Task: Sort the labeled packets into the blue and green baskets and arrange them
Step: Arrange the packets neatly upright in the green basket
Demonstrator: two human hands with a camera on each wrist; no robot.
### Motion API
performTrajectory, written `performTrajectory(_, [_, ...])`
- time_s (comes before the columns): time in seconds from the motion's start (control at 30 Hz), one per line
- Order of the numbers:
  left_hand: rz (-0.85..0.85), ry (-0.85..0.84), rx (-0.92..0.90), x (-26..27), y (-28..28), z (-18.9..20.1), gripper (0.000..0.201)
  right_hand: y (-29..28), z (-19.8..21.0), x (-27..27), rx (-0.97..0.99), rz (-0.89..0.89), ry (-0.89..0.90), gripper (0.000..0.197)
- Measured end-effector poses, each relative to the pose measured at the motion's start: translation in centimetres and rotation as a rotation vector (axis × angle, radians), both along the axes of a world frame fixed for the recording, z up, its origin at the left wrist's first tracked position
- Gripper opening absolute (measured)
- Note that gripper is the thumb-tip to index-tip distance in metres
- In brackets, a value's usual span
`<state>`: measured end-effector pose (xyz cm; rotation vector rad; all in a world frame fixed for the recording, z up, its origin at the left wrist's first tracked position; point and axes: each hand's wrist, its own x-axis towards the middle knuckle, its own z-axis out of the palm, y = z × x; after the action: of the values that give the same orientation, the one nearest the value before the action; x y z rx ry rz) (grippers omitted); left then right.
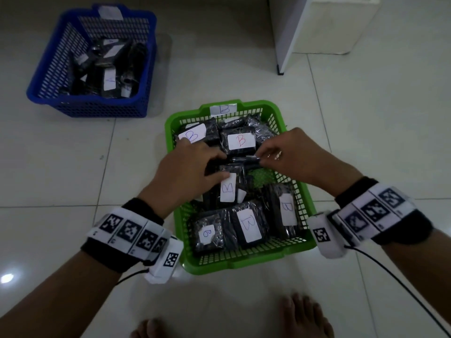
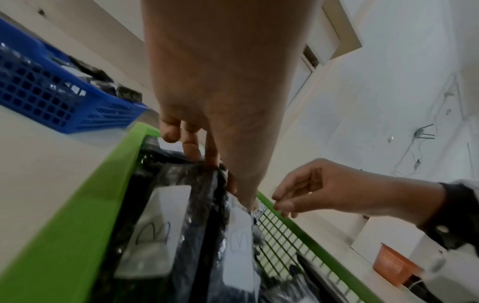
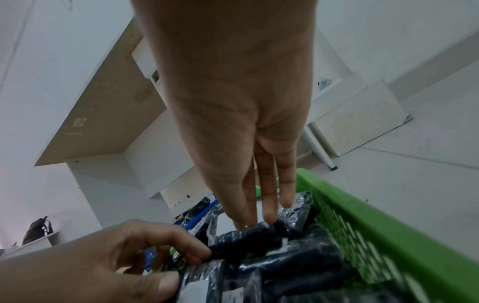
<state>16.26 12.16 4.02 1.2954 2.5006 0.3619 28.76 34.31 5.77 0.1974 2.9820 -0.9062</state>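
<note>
Between both hands, over the middle of the green basket, a dark wrapped packet held edge-up, label hidden. Right hand pinching its right end between thumb and fingertips; remaining fingers long and straight, pointing down toward the wrapping. Left hand curled on the packet's left end, thumb pressing the white label of the neighbouring B packet just below, probably to keep that one from sliding while the lifted one gets turned or seated. Two-handed hold likely because the slippery film offers little grip and the gap is tight.

Around the hands, more black packets lying flat in rows, white labels facing up, each marked B, matching the B tag on the basket's far rim. Just under the right hand, a bare patch of green mesh, seemingly the slot meant for the held packet. Sorting appears finished; tidying into rows appears under way.

Well beyond the left hand, far and to its outer side, the blue basket on the tiled floor, holding a looser jumble of similar packets, labels too small to read. Beyond the right hand, a white cabinet. Nearest the body, bare toes.
</note>
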Motion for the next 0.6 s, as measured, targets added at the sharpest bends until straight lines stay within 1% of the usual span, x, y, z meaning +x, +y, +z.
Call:
performTrajectory(0.07, [-0.045, 0.041, -0.078, 0.9, 0.2, -0.5, 0.053, -0.6, -0.5, -0.6, -0.010, 0.006, -0.046, 0.018])
performTrajectory(0.13, [-0.025, 0.059, -0.041, 1.5, 0.4, -0.8, 0.047, -0.9, -0.8, -0.8, -0.032, 0.010, -0.072, 0.019])
performTrajectory(0.17, [0.008, 0.039, -0.009, 1.4, 0.4, -0.7, 0.043, -0.9, -0.8, -0.8, -0.041, 0.009, -0.078, 0.019])
performTrajectory(0.27, [0.170, -0.111, 0.085, 0.2, -0.3, 0.3, 0.037, -0.5, -0.8, -0.1, -0.053, -0.022, -0.070, 0.020])
performTrajectory(0.37, [0.347, -0.301, 0.274, -0.7, -0.5, 1.3, 0.033, 0.5, -1.1, 0.8, -0.070, -0.076, -0.045, 0.021])
performTrajectory(0.43, [0.417, -0.400, 0.378, -0.6, -0.2, 1.8, 0.033, 1.1, -1.2, 1.4, -0.065, -0.097, -0.007, 0.021])
performTrajectory(0.5, [0.401, -0.505, 0.417, 0.1, 0.3, 2.1, 0.034, 1.6, -1.1, 1.9, -0.056, -0.114, 0.028, 0.019])
performTrajectory(0.53, [0.360, -0.501, 0.407, 0.5, 0.5, 2.0, 0.037, 1.8, -0.9, 2.1, -0.048, -0.125, 0.041, 0.018])
performTrajectory(0.57, [0.317, -0.456, 0.391, 1.0, 0.7, 1.7, 0.037, 2.1, -0.8, 2.3, -0.034, -0.136, 0.054, 0.018])
performTrajectory(0.6, [0.284, -0.404, 0.382, 1.5, 1.0, 1.4, 0.033, 2.4, -0.7, 2.5, -0.015, -0.145, 0.067, 0.018])
